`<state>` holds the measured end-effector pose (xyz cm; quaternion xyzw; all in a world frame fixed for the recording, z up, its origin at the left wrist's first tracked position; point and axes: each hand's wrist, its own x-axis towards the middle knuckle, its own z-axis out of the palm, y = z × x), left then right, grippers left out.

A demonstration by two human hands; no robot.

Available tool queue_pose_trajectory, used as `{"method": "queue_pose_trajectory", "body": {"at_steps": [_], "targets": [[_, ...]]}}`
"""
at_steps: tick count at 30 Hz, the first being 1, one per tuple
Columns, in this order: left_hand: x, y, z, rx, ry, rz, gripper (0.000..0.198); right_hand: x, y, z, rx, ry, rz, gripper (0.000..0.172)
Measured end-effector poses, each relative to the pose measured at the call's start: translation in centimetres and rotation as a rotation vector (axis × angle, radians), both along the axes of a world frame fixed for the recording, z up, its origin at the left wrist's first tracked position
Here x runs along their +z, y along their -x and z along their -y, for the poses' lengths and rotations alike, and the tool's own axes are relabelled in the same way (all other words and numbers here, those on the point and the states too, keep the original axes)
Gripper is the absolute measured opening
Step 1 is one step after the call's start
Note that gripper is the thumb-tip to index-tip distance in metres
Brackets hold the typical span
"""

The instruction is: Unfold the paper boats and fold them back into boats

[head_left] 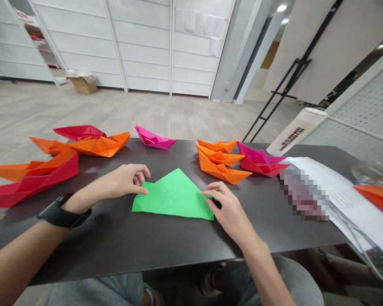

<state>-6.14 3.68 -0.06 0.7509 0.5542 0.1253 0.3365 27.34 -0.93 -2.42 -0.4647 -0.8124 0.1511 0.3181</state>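
Two hands, left (124, 182), right (228, 210), on apparently folded green paper (174, 197), origami boats (220, 172) around

The left hand (123, 183) and right hand (228, 210) rest palms down (fingers (140, 190) loosely curled), forearms (25, 250) reaching forward.

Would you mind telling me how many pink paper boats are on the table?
2. One pink paper boat stands at the far edge of the table; the other pink paper boat sits further right, partly behind a red paper boat. None looks hidden.
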Motion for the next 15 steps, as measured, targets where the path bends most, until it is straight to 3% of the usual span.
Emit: {"method": "queue_pose_trajectory", "body": {"at_steps": [4, 7, 9, 11, 13, 15], "targets": [[0.1, -0.1, 0.0, -0.064, -0.129, -0.081, 0.037, 0.2, 0.0, 0.5, 0.113, -0.090, 0.100, 0.033], [1.0, -0.5, 0.4, -0.239, -0.268, -0.084, 0.025, 0.6, 0.1, 1.0, 0.221, -0.025, 0.141, 0.032], [1.6, -0.7, 0.8, -0.403, -0.249, -0.083, 0.021, 0.9, 0.1, 1.3, 0.235, 0.008, 0.175, 0.030], [2.0, -0.8, 1.2, -0.504, -0.197, -0.096, 0.023, 1.3, 0.0, 1.5, 0.246, 0.029, 0.203, 0.040], [2.1, -0.6, 1.4, -0.527, -0.174, -0.121, 0.031, 1.7, -0.2, 1.5, 0.255, 0.050, 0.219, 0.050], [2.1, -0.4, 1.6, -0.518, -0.173, -0.142, 0.042, 1.9, -0.2, 1.6, 0.257, 0.057, 0.225, 0.047]]}}
